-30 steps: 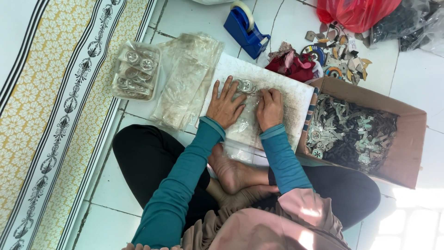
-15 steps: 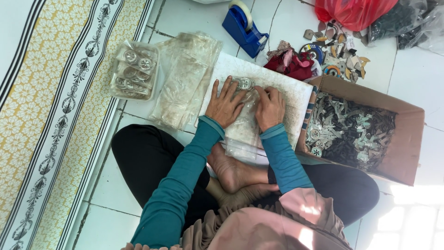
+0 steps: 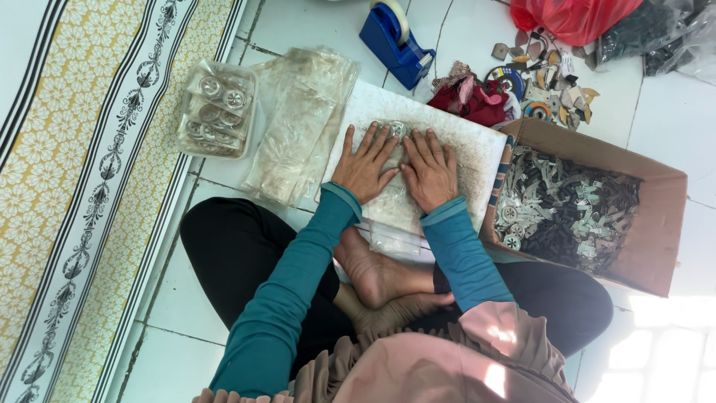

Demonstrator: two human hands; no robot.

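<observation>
Two hands press flat on a clear plastic packet atop a white board on a tiled floor.

The left hand (image 3: 363,164) and right hand (image 3: 430,170) lie side by side, palms down, fingers (image 3: 380,138) spread wide and gripping nothing, on the clear packet (image 3: 393,200) of small silvery round pieces, which rests at the middle of the white board (image 3: 477,145) just ahead of the person's crossed feet. At nine o'clock from the hands lies a stack of empty clear bags (image 3: 298,127), and beyond it a filled bag of round metal pieces (image 3: 216,110). At three o'clock stands an open cardboard box (image 3: 656,224) of small dark and silvery parts. At twelve o'clock sits a blue tape dispenser (image 3: 394,37).
</observation>
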